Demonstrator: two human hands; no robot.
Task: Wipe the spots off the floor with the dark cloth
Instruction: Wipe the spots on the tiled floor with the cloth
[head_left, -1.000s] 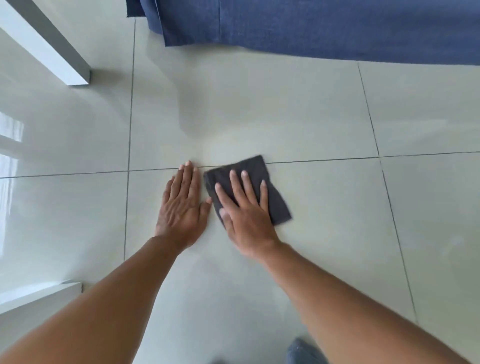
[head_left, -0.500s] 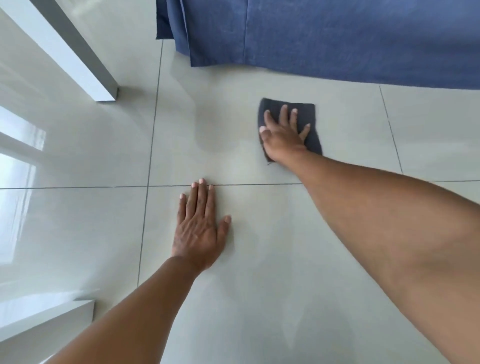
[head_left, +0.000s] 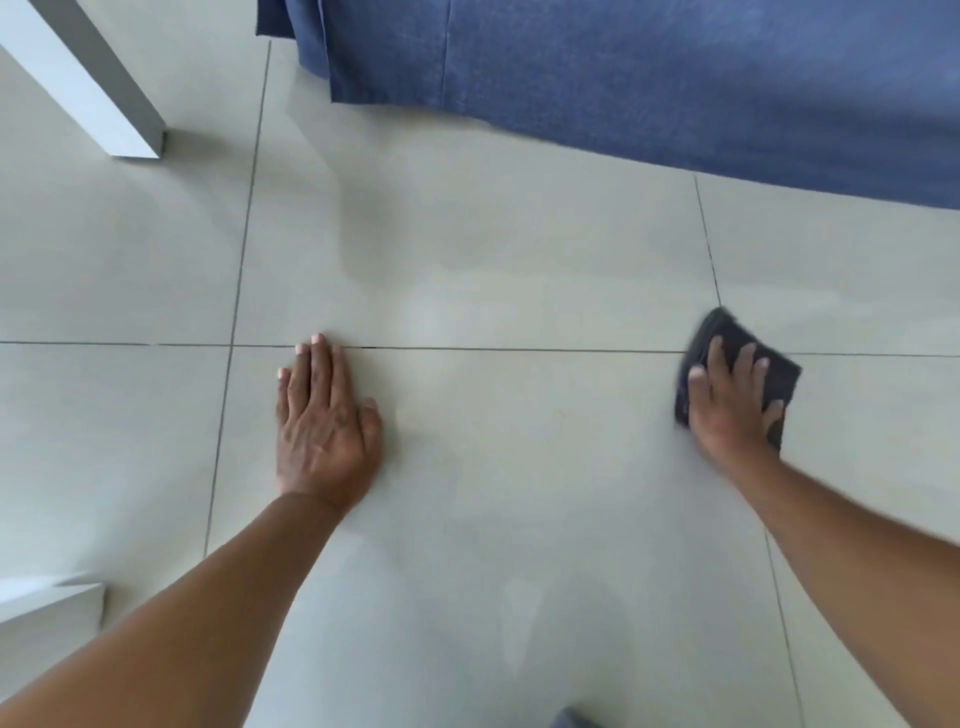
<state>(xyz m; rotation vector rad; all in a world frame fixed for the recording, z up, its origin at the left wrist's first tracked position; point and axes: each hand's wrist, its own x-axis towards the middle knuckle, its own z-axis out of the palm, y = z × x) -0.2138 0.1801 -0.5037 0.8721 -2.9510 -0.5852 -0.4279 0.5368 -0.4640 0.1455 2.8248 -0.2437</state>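
Note:
The dark grey cloth (head_left: 727, 332) lies flat on the pale glossy tile floor (head_left: 519, 260) at the right, over a crossing of grout lines. My right hand (head_left: 730, 410) presses down on it with fingers spread, covering most of it. My left hand (head_left: 322, 421) rests flat on the floor at the centre left, fingers together, fingertips at a grout line, holding nothing. I can make out no distinct spots on the tiles; a faint dull patch shows on the tile beyond my hands.
A blue fabric (head_left: 623, 78) hangs to the floor along the far side. A white furniture leg (head_left: 98, 93) stands at the far left. A white edge (head_left: 47, 603) juts in at the near left. Something blue (head_left: 571, 719) shows at the bottom edge.
My right hand slid the cloth from beside my left hand out toward the blue fabric, then back and to the right. My left hand has stayed planted on the floor.

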